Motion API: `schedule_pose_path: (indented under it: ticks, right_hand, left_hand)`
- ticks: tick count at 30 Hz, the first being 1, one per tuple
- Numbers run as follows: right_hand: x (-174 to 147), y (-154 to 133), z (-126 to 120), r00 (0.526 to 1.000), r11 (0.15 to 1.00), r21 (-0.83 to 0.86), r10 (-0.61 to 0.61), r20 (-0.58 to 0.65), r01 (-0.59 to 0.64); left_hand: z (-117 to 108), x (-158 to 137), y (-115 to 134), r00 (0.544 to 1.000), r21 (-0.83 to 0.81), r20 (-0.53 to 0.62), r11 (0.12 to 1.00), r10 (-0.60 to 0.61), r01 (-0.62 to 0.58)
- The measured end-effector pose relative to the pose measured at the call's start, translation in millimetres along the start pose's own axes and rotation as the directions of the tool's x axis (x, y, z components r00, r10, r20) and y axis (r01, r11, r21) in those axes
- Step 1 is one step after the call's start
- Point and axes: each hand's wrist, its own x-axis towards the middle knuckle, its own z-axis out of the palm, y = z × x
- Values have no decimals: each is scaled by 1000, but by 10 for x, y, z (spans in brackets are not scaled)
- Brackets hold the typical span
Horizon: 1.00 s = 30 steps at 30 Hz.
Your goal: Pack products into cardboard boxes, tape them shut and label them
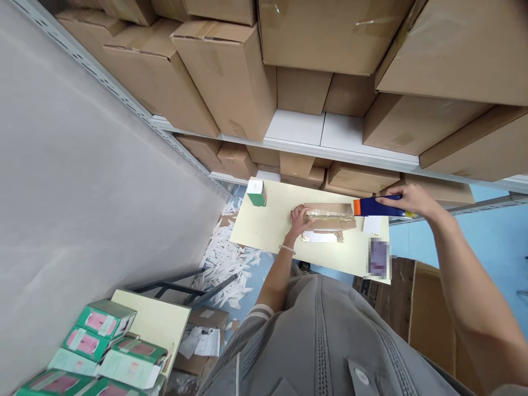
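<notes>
A small, long cardboard box [330, 210] lies on the pale yellow table [272, 235], with shiny clear tape along its top. My left hand [300, 219] grips its left end, fingers curled over the edge. In my right hand [408, 199] is a dark blue tape dispenser [377, 207] with an orange end, held just off the box's right end. I cannot make out whether tape runs between them. Below the box lies a flat piece with a white label [320, 236], partly hidden by it.
A green-and-white box [257, 192] stands at the table's left end. A blurred-out object [378, 258] lies at the right. Shelves of cartons [226, 77] rise behind. Paper strips [223, 264] cover the floor at left, near stacked green boxes [94, 335]. An open carton [433, 313] stands at right.
</notes>
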Motion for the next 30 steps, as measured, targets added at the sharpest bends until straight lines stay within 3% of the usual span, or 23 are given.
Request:
schedule_pose_path:
  ticks: [3, 9, 14, 18, 21, 24, 30]
  right_hand:
    - [57, 158, 186, 996, 993, -115, 5, 86, 5]
    - [173, 383, 629, 1000, 950, -311, -2, 16, 6]
    - [223, 488, 822, 1000, 941, -339, -14, 15, 19]
    - [230, 491, 849, 1000, 947, -322, 29, 4, -26]
    - [225, 488, 855, 999, 951, -306, 40, 0, -38]
    - [218, 496, 869, 998, 954, -294, 56, 5, -52]
    - [175, 482, 884, 996, 956, -278, 92, -3, -90]
  left_hand:
    - [-42, 5, 18, 1000, 12, 30, 1000, 0, -1]
    - [-97, 24, 19, 998, 48, 60, 999, 9, -12]
    - [-148, 38, 35, 992, 88, 122, 996, 20, -31]
    - [-116, -27, 113, 995, 245, 86, 967, 54, -73]
    - [-24, -130, 203, 987, 402, 26, 902, 161, -158]
    - [140, -207, 316, 957, 491, 38, 829, 287, -268]
    - [594, -127, 550, 899, 400, 147, 806, 413, -436]
